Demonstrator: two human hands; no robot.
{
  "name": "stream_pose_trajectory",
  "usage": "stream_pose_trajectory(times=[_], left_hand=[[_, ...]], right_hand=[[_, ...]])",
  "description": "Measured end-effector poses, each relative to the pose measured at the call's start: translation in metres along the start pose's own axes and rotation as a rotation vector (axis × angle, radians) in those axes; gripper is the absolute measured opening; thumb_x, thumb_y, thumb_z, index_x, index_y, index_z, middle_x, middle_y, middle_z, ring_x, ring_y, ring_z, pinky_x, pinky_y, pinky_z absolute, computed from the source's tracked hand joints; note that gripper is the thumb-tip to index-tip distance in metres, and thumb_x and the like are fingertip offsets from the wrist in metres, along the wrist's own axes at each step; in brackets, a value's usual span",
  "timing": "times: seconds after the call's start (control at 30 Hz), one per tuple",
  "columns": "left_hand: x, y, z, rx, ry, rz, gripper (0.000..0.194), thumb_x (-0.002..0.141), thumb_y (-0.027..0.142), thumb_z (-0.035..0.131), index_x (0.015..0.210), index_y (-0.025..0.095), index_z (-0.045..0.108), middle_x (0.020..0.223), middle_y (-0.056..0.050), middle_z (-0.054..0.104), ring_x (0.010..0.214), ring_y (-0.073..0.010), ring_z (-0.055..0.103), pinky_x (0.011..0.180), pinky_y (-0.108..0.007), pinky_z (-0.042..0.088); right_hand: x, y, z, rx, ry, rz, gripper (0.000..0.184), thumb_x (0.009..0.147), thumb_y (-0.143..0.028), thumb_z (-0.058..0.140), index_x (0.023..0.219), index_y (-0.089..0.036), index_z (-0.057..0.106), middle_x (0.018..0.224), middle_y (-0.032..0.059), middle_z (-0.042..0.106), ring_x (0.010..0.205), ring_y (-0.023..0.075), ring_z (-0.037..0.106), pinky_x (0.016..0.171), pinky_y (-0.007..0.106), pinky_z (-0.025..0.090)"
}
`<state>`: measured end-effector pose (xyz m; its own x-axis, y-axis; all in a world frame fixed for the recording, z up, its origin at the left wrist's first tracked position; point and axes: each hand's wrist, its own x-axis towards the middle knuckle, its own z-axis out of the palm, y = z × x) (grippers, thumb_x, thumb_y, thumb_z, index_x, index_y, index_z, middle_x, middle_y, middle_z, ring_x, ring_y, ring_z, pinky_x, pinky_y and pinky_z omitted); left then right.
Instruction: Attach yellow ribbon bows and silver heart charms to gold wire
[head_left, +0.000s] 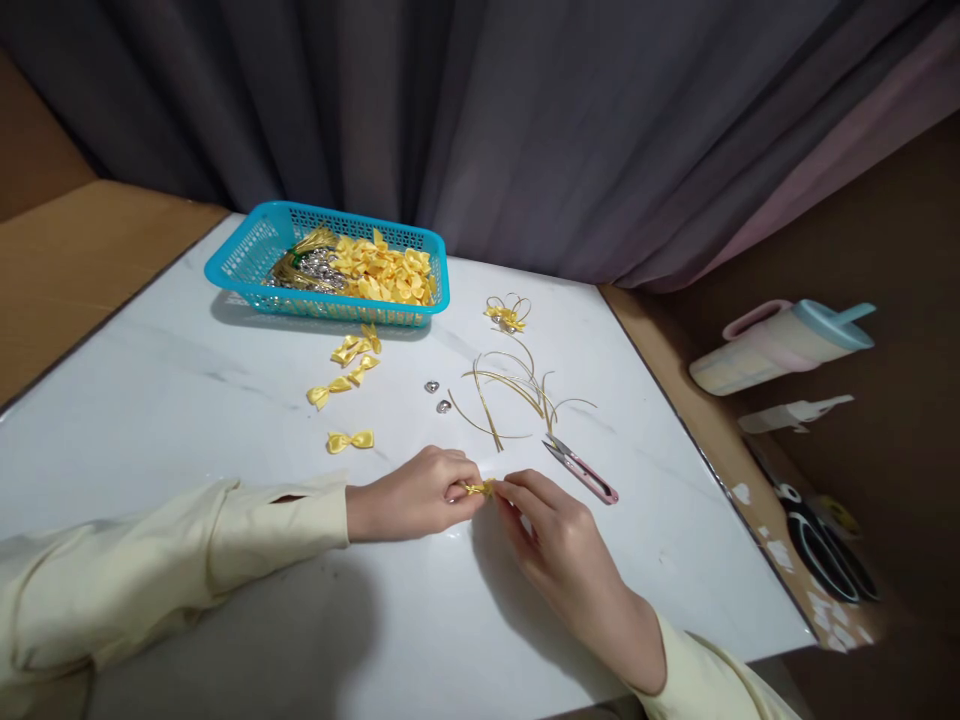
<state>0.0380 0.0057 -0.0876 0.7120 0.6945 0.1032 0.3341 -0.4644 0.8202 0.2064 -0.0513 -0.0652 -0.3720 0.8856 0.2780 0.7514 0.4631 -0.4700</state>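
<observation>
Tabletop (420, 620) marbled white under hands (420, 490) (562, 535); curtain (510, 130) behind.

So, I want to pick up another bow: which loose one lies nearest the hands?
The bow just past the left cuff, lying alone; the other loose bows cluster nearer the basket.

Craft corner, small; home or workshop, cannot be told. Evidence: white tabletop (420, 620), marble-patterned, beneath left hand (420, 490) and right hand (562, 540). Blue basket (223, 268) of yellow bows (386, 270), ahead of left hand. Loose wires (487, 405), thread snips (581, 468), ahead of right hand. Scissors (796, 512), paper scraps (780, 553), tumbler (757, 350), well right of right hand. Dark curtain (510, 130), beyond both hands.
</observation>
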Motion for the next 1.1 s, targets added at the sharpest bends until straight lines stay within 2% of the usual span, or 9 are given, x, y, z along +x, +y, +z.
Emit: stream_pose_trajectory(times=[0.17, 0.4, 0.6, 0.87, 1.1], left_hand=[[0.000, -0.001, 0.000, -0.001, -0.008, 0.020, 0.029, 0.073, 0.007, 0.047, 0.055, 0.019, 0.028, 0.056, 0.005, 0.036, 0.056, -0.0094, 0.037, 0.054, -0.022, 0.028], [-0.001, -0.003, 0.001, -0.013, -0.021, 0.046, 0.025, 0.076, 0.010, 0.049, 0.056, 0.018, 0.036, 0.057, 0.005, 0.039, 0.056, -0.0098, 0.041, 0.056, -0.022, 0.032], [-0.002, -0.004, 0.002, -0.023, -0.022, 0.061, 0.028, 0.077, 0.010, 0.049, 0.055, 0.018, 0.034, 0.057, 0.004, 0.039, 0.057, -0.0103, 0.042, 0.056, -0.022, 0.032], [-0.003, -0.001, 0.000, -0.046, -0.002, 0.043, 0.024, 0.078, 0.010, 0.047, 0.058, 0.018, 0.037, 0.059, 0.004, 0.041, 0.058, -0.0099, 0.042, 0.057, -0.021, 0.032], [-0.002, -0.003, 0.002, -0.037, 0.040, 0.011, 0.028, 0.076, 0.012, 0.046, 0.056, 0.019, 0.027, 0.055, 0.005, 0.033, 0.054, -0.0097, 0.034, 0.053, -0.022, 0.026]], right_hand=[[0.006, 0.002, -0.004, 0.064, -0.075, 0.020, 0.025, 0.083, -0.005, 0.040, 0.078, -0.014, 0.063, 0.076, 0.0069, 0.061, 0.052, 0.0109, 0.050, 0.046, 0.023, 0.037], [0.028, 0.007, -0.019, 0.084, -0.323, 0.047, 0.027, 0.077, 0.003, 0.046, 0.077, -0.016, 0.066, 0.070, 0.0017, 0.063, 0.053, 0.0092, 0.053, 0.048, 0.019, 0.036], [0.040, 0.007, -0.023, 0.041, -0.451, 0.007, 0.028, 0.075, 0.004, 0.048, 0.073, -0.016, 0.067, 0.070, 0.0018, 0.064, 0.057, 0.0095, 0.054, 0.052, 0.019, 0.035], [0.029, 0.005, -0.021, -0.083, -0.427, 0.022, 0.026, 0.074, 0.003, 0.047, 0.070, -0.015, 0.066, 0.067, 0.0019, 0.061, 0.052, 0.0099, 0.051, 0.049, 0.021, 0.031], [0.010, -0.001, -0.019, -0.130, -0.214, -0.101, 0.027, 0.081, -0.002, 0.039, 0.073, -0.013, 0.063, 0.070, 0.0068, 0.060, 0.059, 0.0143, 0.054, 0.047, 0.024, 0.030]])
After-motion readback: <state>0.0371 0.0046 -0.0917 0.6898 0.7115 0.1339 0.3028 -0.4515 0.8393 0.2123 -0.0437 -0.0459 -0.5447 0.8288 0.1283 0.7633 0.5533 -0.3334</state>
